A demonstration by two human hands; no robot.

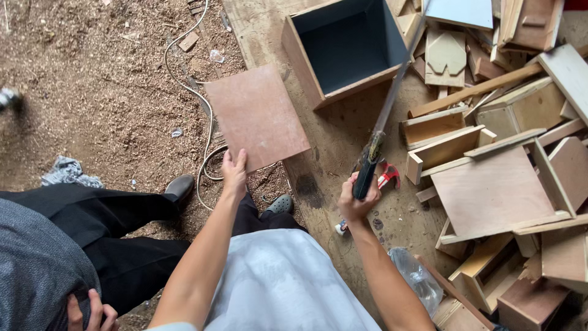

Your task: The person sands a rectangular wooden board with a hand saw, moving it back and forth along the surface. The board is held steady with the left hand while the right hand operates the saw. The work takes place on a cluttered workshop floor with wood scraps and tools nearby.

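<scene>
The flat, square, reddish-brown plywood panel (257,116) is held up by its near edge just left of the open wooden box with dark grey inner walls (348,49), which sits on the pale, dusty wooden workbench (334,147). The left hand (234,173) pinches the panel's lower edge, fingers pressed together on top and the thumb out of sight beneath. Right of the panel and just below the box, the right hand (356,199) is wrapped in a fist around the dark handle of a long, narrow metal saw blade (392,101), which slants up and away past the box's right corner. Just beside that fist, on the bench, lies a small red and white tool (387,176), partly hidden by the handle. Right of the box spreads a heap of plywood offcuts and small unfinished wooden boxes (490,178), with a long wooden batten (471,92) lying across them. Below the right forearm, well below the box, a crumpled clear plastic bag (419,279) rests at the bench edge. Left of the panel, a pale cable (205,116) loops over the sawdust-covered floor (92,92), and a grey rag (70,171) lies farther left. Another person in black trousers and a dark shoe (179,187) sits at lower left, well away from the box, one of their hands (92,312) just showing at the bottom edge.
</scene>
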